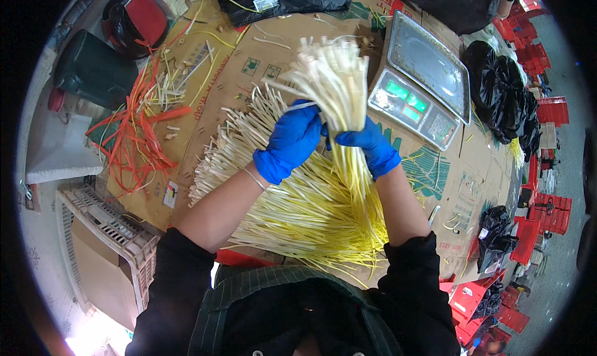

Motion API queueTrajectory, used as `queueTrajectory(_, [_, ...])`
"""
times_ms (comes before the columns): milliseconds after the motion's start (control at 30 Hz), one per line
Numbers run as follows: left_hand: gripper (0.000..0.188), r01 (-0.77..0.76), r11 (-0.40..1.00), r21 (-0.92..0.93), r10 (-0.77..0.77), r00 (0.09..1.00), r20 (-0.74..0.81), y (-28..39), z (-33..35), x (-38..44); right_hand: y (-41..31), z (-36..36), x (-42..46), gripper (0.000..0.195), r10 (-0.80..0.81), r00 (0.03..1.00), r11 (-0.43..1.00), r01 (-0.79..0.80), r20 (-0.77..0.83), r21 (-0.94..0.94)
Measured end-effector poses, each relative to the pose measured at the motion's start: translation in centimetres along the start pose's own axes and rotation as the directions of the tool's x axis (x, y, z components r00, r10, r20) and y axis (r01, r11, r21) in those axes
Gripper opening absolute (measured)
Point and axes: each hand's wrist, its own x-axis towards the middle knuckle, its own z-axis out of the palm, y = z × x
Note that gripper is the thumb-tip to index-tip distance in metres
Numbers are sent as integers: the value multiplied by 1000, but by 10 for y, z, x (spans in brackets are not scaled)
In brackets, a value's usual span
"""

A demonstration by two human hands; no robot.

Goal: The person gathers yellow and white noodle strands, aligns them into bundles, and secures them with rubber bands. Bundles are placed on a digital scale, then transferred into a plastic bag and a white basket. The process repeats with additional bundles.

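Observation:
My right hand [368, 146], in a blue glove, is closed around a thick bundle of garlic chives [345, 90], held upright with white stem ends up and yellow leaves hanging down. Against the bundle's left side is my left hand [296, 134], also blue-gloved, with its fingers bent near a few stray stems; whether it grips them is not clear. Beneath both hands a large heap of the same yellow chives [280, 202] lies on flattened cardboard, white ends pointing left.
A digital scale [415, 101] with a metal pan stands right of the bundle. Red plastic strips [140, 136] and stem scraps lie left. Black plastic bags [496, 90] line the far right; a plastic crate [112, 234] stands lower left.

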Motion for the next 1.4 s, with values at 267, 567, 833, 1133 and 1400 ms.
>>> queueTrajectory(267, [27, -280, 772, 570, 30, 913, 407, 1, -1, -46, -35, -44, -66, 67, -152, 952, 930, 228, -265, 287])
queueTrajectory(567, [14, -291, 750, 594, 93, 936, 341, 5, -1, -46, -240, -172, -252, 66, -685, 590, 689, 337, -427, -642])
queueTrajectory(833, [20, -239, 777, 582, -11, 920, 392, 13, -3, -42, -275, -215, -114, 71, -825, 526, -303, -106, 205, -947])
queueTrajectory(1133, [23, -242, 786, 569, 2, 921, 389, 15, -3, -39, -113, -221, 61, 103, -445, 809, 14, -422, -384, -906])
queueTrajectory(1400, [19, -270, 769, 580, 38, 924, 380, 14, -2, -40, -131, -168, -10, 72, -706, 705, -116, -215, -72, -970])
